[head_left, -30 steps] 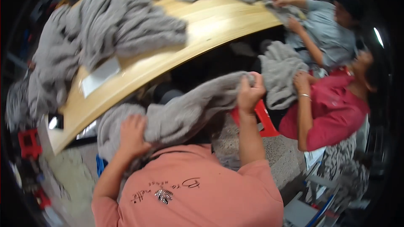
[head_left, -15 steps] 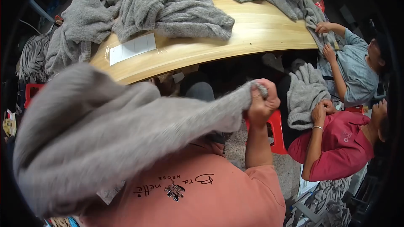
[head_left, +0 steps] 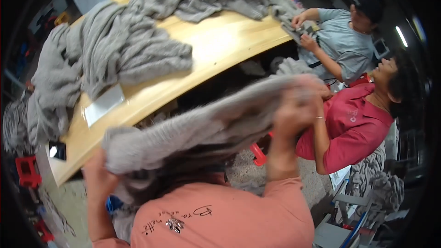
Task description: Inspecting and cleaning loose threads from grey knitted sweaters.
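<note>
Grey knit garment (head_left: pixel 206 128) stretched in the air between both hands, in front of the counter (head_left: pixel 220 46). Left hand (head_left: pixel 98 174) and right hand (head_left: pixel 294 110) each bunch an end. Soft, limp, probably light; best gripped at edges.

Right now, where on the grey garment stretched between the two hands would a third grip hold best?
Probably the sagging middle of the grey garment, from below on the person's side. The left hand and right hand already pin its two ends, leaving the span between free.
</note>
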`<state>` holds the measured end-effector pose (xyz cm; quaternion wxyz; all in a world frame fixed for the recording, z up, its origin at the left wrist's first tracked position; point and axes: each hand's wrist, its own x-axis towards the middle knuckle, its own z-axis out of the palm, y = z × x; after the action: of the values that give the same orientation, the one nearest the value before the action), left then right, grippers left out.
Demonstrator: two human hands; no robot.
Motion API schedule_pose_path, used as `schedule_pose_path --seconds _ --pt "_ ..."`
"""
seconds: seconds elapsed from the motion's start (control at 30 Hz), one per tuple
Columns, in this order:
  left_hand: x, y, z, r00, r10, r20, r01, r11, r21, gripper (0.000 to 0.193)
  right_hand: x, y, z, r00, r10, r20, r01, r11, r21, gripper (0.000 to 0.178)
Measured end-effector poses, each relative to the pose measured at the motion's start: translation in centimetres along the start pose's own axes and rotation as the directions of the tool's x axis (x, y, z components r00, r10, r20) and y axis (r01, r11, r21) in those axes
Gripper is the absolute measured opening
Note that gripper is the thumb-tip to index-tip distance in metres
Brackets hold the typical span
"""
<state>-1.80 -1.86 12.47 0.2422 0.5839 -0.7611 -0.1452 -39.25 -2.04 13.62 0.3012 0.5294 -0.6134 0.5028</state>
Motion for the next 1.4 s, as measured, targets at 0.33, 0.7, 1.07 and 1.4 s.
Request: schedule_pose_path --seconds 0.33,0.7,1.07,1.4 --pt "1.3 0.4 7.1 0.849 0.384 0.363 -0.33 0.922 -0.203 0.035 -14.8 -9.3 8.1 0.224 -0.577 0.786 -0.831 0.308 0.463 0.018" --pt "0.5 -7.2 8.3 0.941 -0.109 0.32 0.278 0.787 -0.551 0.015 -16.6 -8.4 10.2 0.007 -0.253 0.967 -0.423 0.876 0.232 0.007" --pt "0.5 -2.3 9.0 0.986 -0.164 0.022 0.1 0.489 -0.866 0.018 -13.4 -13.8 9.7 0.328 -0.499 0.802 -0.831 0.252 0.496 0.036" --pt "-0.5 -3.4 10.6 0.889 -0.24 0.39 0.457 0.418 -0.785 0.005 -17.0 -14.7 9.8 0.582 -0.268 0.768 -0.69 0.337 0.64 0.011"
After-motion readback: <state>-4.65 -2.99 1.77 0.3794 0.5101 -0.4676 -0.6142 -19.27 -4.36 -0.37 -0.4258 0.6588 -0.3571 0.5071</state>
